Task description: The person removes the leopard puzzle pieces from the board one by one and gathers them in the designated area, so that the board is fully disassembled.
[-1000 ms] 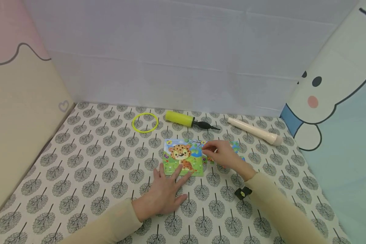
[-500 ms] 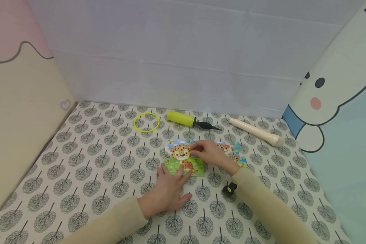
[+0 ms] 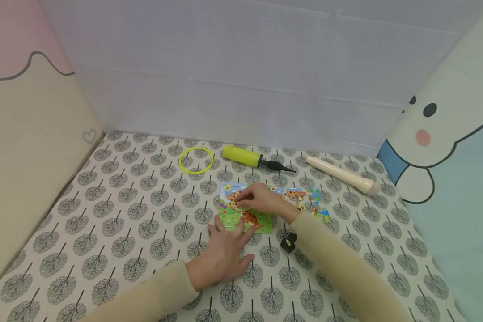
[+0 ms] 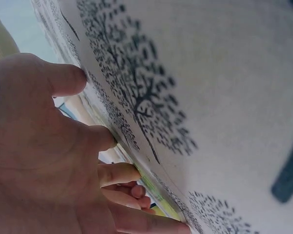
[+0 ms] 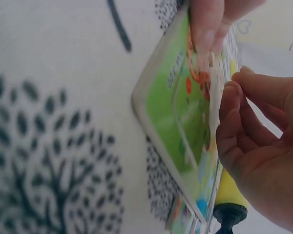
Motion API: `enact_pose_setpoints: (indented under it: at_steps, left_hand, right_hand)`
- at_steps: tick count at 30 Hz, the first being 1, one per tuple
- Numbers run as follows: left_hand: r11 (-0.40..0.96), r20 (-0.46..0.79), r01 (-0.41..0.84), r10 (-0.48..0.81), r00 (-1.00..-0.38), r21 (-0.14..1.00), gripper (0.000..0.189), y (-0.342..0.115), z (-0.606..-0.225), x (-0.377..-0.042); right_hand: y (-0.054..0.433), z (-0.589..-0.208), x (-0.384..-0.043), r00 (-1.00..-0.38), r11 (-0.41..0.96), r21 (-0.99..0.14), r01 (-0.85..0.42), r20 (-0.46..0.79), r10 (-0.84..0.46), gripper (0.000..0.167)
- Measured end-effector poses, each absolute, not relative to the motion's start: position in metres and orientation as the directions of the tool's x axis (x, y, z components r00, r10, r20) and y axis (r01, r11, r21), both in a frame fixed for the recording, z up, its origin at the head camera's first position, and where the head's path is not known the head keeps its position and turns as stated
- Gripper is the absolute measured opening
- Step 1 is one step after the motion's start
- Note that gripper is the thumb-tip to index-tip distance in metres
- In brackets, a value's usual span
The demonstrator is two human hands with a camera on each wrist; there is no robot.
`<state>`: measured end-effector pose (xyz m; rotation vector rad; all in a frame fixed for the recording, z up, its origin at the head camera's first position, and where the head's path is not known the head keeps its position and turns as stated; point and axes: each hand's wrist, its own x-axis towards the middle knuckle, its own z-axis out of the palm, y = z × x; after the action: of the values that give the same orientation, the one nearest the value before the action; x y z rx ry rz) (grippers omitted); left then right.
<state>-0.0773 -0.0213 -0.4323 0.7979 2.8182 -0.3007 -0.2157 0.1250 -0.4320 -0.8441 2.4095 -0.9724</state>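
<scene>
A flat jigsaw board (image 3: 228, 222) with a cartoon leopard cub on a green and blue ground lies mid-table. My left hand (image 3: 225, 255) has its fingers spread, fingertips at the board's near edge. Over the leopard's face is my right hand (image 3: 261, 197), thumb and index finger brought together. In the right wrist view that right hand (image 5: 263, 112) is low over the board, with a pale, thin puzzle piece (image 5: 214, 97) at its fingertips, seen nearly edge-on. Loose leopard puzzle pieces (image 3: 295, 194) lie right of the board, partly behind the right forearm.
Behind the board lie a yellow ring (image 3: 196, 172), a yellow hand pump (image 3: 241, 155) with a black nozzle, and a pale wand-shaped stick (image 3: 340, 173). A black strapped device (image 3: 288, 242) sits at the right wrist. The tree-print cloth (image 3: 145, 250) meets fabric walls behind and at the sides.
My right hand has moved left, from the board's right edge to over the leopard's face, uncovering more of the loose pieces. The left hand stays at the near edge.
</scene>
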Motion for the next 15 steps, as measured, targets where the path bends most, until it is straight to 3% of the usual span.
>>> enact_pose_setpoints:
  at_steps: [15]
  left_hand:
    - [0.815, -0.257, 0.535, 0.481, -0.838, -0.220, 0.072, -0.019, -0.434, -0.077]
  right_hand:
    - [0.112, -0.434, -0.218, -0.675, 0.545, -0.773, -0.324, -0.215, -0.706, 0.014]
